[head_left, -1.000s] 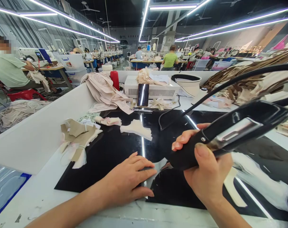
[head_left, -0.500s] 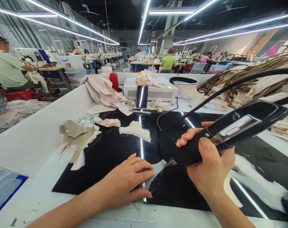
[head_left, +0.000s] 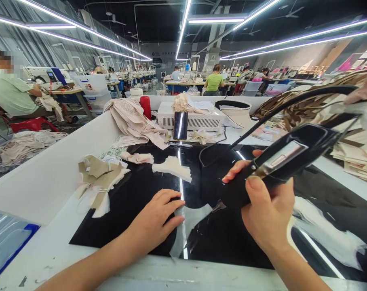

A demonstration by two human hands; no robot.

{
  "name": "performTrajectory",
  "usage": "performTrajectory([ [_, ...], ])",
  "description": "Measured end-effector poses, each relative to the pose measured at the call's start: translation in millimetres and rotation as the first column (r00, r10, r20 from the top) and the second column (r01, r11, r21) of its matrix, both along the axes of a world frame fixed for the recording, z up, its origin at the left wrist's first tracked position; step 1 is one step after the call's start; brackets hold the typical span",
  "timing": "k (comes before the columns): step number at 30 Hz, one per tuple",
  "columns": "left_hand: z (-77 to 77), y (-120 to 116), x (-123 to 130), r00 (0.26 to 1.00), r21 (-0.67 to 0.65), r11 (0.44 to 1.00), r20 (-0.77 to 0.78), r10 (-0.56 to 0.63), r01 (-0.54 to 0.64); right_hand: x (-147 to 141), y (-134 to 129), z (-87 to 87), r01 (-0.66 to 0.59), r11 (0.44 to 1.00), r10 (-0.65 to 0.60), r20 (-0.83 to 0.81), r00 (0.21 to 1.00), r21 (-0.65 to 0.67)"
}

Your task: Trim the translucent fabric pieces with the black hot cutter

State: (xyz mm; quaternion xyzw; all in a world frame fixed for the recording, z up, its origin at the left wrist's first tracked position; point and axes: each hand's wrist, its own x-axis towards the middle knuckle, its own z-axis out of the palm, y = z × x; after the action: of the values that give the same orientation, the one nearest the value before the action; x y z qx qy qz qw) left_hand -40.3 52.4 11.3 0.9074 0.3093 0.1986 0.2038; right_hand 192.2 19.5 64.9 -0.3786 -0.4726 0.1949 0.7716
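Left hand (head_left: 159, 214) rests loosely spread at the thin pale piece (head_left: 194, 217); right hand (head_left: 270, 214) grips the black tool (head_left: 313, 141).
Lower centre of the frame, the piece lies on the black mat (head_left: 141, 188), right corner near the metal tip (head_left: 219, 206); best pin it flat, fingertips clear.

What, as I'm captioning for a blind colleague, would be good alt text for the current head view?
A person's right hand grips a black handheld tool, its metal tip close to a translucent white sheet on a black mat; the left hand lies at the sheet's edge. Another person's hand shows at upper right, and a phone stands before a white vented box.
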Motion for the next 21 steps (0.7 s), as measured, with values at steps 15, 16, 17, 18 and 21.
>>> performTrajectory([
  [15, 0.5, 5, 4, 0.971, -0.287, 0.958, 0.225, 0.080, -0.013, -6, -24, -18.4, -0.040, 0.995, -0.067, 0.927, 0.370, 0.089],
  [16, 2.7, 6, 3, 0.971, -0.329, 0.944, 0.216, 0.098, -0.022, -11, -21, -22.5, -0.042, 0.999, -0.011, 0.925, 0.379, 0.030],
  [17, 5.3, 7, 3, 0.971, -0.362, 0.932, 0.213, 0.112, -0.028, -14, -18, -26.6, -0.048, 0.998, 0.055, 0.915, 0.399, -0.039],
  [18, 7.8, 9, 2, 0.969, -0.387, 0.922, 0.215, 0.123, -0.031, -17, -15, -30.3, -0.048, 0.991, 0.130, 0.896, 0.425, -0.121],
  [21, 13.7, 19, 0, 0.953, -0.437, 0.899, 0.260, 0.154, -0.026, -17, -8, -36.7, -0.038, 0.933, 0.327, 0.800, 0.503, -0.357],
])
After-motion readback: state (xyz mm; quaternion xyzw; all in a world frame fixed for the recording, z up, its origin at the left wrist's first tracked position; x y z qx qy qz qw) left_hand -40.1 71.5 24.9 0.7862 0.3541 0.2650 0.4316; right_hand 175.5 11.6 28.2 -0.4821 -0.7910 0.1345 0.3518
